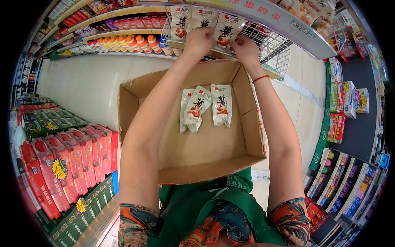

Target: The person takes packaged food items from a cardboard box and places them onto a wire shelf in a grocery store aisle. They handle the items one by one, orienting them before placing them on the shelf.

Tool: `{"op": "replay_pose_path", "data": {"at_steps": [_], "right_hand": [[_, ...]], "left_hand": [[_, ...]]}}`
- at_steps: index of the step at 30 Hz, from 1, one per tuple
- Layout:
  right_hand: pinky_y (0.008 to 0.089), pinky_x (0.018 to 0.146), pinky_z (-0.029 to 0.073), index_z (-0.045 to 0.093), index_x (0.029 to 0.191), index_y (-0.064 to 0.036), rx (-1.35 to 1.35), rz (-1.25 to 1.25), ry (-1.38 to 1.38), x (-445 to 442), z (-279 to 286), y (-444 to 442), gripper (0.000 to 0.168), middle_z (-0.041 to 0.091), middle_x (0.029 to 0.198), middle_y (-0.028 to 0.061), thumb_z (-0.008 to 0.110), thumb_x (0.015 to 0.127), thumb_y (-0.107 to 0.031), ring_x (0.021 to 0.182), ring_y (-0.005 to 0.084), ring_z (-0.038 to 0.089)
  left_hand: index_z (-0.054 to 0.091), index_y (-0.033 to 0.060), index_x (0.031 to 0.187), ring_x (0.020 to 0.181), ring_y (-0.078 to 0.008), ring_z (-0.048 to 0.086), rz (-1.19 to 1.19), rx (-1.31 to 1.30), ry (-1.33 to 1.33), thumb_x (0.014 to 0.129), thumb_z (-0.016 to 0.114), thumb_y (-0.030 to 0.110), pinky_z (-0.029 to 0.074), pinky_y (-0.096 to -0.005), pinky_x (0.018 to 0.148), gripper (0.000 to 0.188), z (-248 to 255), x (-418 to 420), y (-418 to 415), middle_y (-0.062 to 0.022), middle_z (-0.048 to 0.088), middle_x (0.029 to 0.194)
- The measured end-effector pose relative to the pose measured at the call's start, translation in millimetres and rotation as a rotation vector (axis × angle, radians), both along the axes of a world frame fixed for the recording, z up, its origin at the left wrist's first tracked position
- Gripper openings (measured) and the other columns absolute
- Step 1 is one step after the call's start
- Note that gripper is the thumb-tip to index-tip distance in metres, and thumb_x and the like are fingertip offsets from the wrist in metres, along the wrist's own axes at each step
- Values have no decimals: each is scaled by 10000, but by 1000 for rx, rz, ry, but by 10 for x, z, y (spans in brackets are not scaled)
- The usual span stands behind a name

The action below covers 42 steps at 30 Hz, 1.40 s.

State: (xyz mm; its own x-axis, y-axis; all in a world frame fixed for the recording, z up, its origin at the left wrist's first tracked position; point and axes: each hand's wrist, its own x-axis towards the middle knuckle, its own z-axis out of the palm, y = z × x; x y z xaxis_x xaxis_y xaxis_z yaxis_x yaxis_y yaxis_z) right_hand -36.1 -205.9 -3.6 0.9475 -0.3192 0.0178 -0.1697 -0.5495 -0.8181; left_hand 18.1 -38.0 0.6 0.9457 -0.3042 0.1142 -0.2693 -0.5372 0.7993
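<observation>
At a white wire rack (274,51), my left hand (200,40) grips the left edge of a pale plastic snack packet (227,30). The fingers of my right hand (247,51) pinch the same packet low on its right side. It stands upright, its printed front towards me. Two similar packets (180,23) stand in a row to its left in the rack, one partly behind my left hand. Below my forearms is an open cardboard box (200,148). Inside lie three packets of the same kind: two overlapping packets (196,108) and a single packet (221,106) to their right.
A printed shelf sign (256,12) runs just above the rack. Orange-capped bottles (142,43) line a low shelf behind. Stacked red gift boxes (71,160) stand at left. On the right are a dark counter (355,71) with cartons and a sweets display (342,182).
</observation>
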Motion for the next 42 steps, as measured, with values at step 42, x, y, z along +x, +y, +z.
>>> {"op": "replay_pose_path", "data": {"at_steps": [42], "right_hand": [[392,793,516,608,1007,41,-593,459,578,-1525,181,658,395,646,978,226,707,728,-220,948,345,627]], "left_hand": [[440,-37,1302,1202,-260,489,-106,80,602,792,674,177,411,-319,966,600,-165,-1918,397,-191,486,1316]]}}
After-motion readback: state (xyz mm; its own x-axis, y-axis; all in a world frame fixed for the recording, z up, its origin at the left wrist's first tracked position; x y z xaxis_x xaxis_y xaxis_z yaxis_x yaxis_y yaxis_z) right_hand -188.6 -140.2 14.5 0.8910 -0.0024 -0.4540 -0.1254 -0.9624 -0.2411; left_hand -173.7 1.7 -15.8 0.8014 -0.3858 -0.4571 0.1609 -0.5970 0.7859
